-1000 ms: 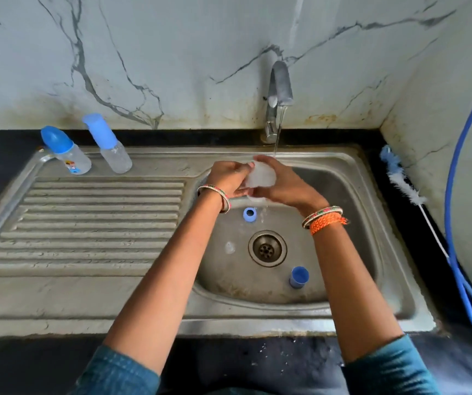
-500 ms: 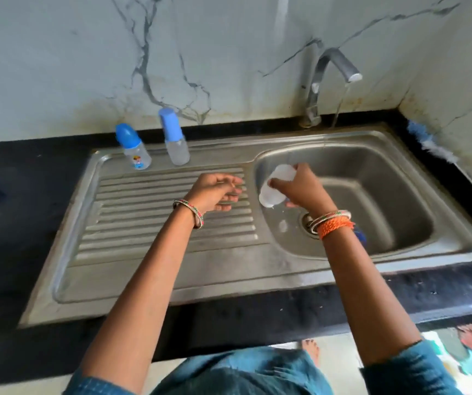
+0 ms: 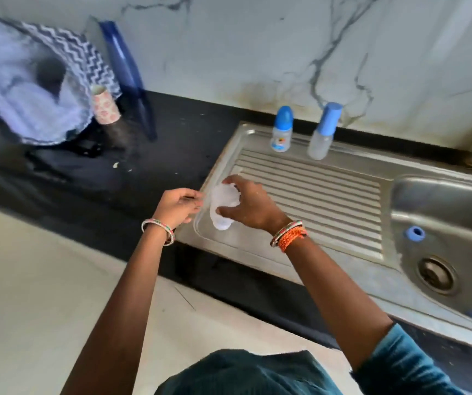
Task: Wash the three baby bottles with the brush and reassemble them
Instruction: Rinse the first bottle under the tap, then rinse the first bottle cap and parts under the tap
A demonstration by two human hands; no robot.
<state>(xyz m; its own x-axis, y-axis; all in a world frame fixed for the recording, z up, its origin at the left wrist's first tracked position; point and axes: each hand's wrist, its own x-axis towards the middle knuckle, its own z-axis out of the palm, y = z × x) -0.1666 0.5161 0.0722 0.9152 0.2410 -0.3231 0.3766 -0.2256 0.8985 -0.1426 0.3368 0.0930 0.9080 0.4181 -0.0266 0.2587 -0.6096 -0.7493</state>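
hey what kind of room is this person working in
Most likely a home kitchen: a stainless steel sink with ribbed drainboard set in a black stone counter, marble-look wall tiles behind it, and two blue-capped clear baby bottles standing on the drainboard.

On the sink's drainboard (image 3: pixel 328 201), two capped bottles (image 3: pixel 281 129) (image 3: pixel 323 132) stand side by side at the far edge, against the wall. At the drainboard's near left corner, the right hand (image 3: pixel 250 208) holds an open bottle (image 3: pixel 223 206), the left hand (image 3: pixel 178 205) just left of it. The basin (image 3: pixel 457 195) lies right, a ring (image 3: pixel 415 233) inside, far of the drain (image 3: pixel 435 275). Far left on the counter (image 3: pixel 158 166) sit a cloth (image 3: pixel 29 81) and a cup (image 3: pixel 104 105).
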